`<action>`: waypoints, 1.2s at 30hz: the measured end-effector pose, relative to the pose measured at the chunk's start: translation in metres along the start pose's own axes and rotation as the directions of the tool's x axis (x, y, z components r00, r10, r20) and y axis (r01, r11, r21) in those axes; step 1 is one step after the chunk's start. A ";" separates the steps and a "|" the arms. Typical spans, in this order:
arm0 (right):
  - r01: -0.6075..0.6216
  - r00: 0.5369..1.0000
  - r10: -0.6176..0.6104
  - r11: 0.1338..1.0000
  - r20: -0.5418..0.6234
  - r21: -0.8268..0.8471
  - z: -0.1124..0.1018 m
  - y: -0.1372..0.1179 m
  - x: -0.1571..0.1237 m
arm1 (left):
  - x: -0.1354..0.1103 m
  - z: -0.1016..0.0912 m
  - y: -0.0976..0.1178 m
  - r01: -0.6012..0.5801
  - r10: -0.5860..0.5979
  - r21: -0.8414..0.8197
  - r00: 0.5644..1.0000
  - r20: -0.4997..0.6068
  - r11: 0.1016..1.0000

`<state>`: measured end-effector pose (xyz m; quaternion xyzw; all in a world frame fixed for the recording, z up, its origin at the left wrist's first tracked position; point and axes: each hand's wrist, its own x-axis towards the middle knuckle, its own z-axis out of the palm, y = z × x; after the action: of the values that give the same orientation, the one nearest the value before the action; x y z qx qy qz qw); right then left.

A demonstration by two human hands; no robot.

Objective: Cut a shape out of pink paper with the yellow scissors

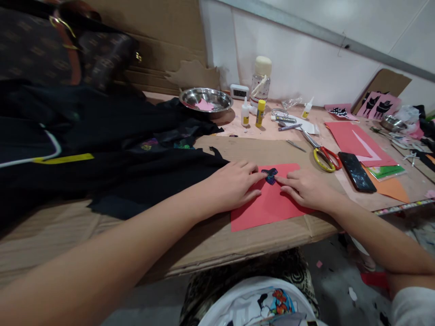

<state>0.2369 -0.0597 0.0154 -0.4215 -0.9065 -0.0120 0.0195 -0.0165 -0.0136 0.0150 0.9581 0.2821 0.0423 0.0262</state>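
A sheet of red paper (260, 213) lies on the cardboard-covered table in front of me. On it rests a small dark cutout (271, 179), shaped somewhat like a butterfly, with bluish and purple patches. My left hand (236, 184) lies over the left part of the sheet, fingers stretched out, its index fingertip at the cutout's left edge. From the other side, my right hand (307, 188) touches the cutout's right edge with an extended index finger. Both thumbs point inward above the paper, and neither hand grips anything.
Black cloth (163, 176) covers the table at left. Behind the sheet are a steel bowl (222, 100), a glue stick (260, 113), a glue bottle (245, 113) and a flask (261, 81). Scissors (324, 158) and a phone (356, 172) lie at right.
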 end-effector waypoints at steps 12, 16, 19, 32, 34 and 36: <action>0.014 0.998 -0.012 0.999 0.067 -0.043 -0.001 -0.001 0.001 | 0.000 -0.001 0.002 -0.017 0.017 0.001 1.000 0.001 1.000; 0.016 0.997 -0.011 0.998 0.075 -0.059 -0.001 -0.001 0.002 | 0.000 -0.003 0.003 -0.017 0.016 0.022 0.999 0.034 1.000; 0.009 0.997 -0.005 0.999 0.077 -0.052 -0.001 -0.002 0.002 | 0.000 -0.002 0.002 -0.025 0.025 0.031 1.000 0.019 0.999; -0.065 0.997 0.067 0.996 0.024 -0.068 0.007 -0.001 0.000 | -0.002 -0.004 0.003 -0.008 0.008 -0.003 1.000 0.012 1.000; -0.060 0.998 0.063 0.995 0.029 -0.079 0.011 0.000 0.001 | -0.002 -0.004 0.004 -0.011 0.011 0.001 1.000 0.000 1.000; -0.064 0.997 0.067 0.995 0.029 -0.074 0.013 0.000 0.002 | -0.002 -0.005 0.005 -0.010 0.010 -0.005 1.000 -0.003 1.000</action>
<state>0.2358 -0.0576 0.0024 -0.4515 -0.8914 -0.0378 -0.0096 -0.0162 -0.0188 0.0198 0.9594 0.2772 0.0444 0.0282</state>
